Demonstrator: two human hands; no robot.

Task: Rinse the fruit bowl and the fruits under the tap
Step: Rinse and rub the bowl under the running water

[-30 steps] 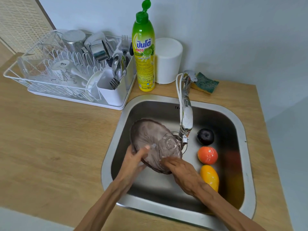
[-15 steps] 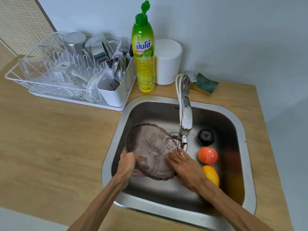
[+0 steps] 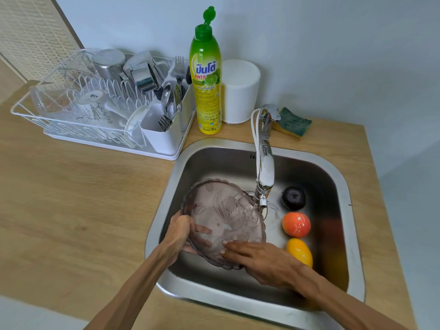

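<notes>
Left hand (image 3: 179,231): fingers curled round the near-left rim of the fruit bowl (image 3: 223,217), some of them showing through the tinted glass from behind; this grip carries the weight.
Right hand (image 3: 259,257): fingers straight and spread flat on the bowl's inner face near its lower edge, rubbing or steadying, not gripping.
Bowl: held tilted inside the sink (image 3: 238,303), its upper right edge just under the tap (image 3: 264,172); water looks to be running over that edge.
Slip risk: wet glass held by one curled hand only; if the flat right hand presses too hard, the bowl could twist out and strike the steel.
Knock risk: the rim sits very near the tap's nozzle, so turning the bowl carelessly could chip it.
Splash risk: the tilted face may throw water onto the wooden counter (image 3: 83,198).
Fruits: dark plum (image 3: 294,197), orange fruit (image 3: 296,223) and yellow fruit (image 3: 299,251) lie in a row right of the bowl, apparently still to be rinsed; a dropped bowl could land on them.
</notes>
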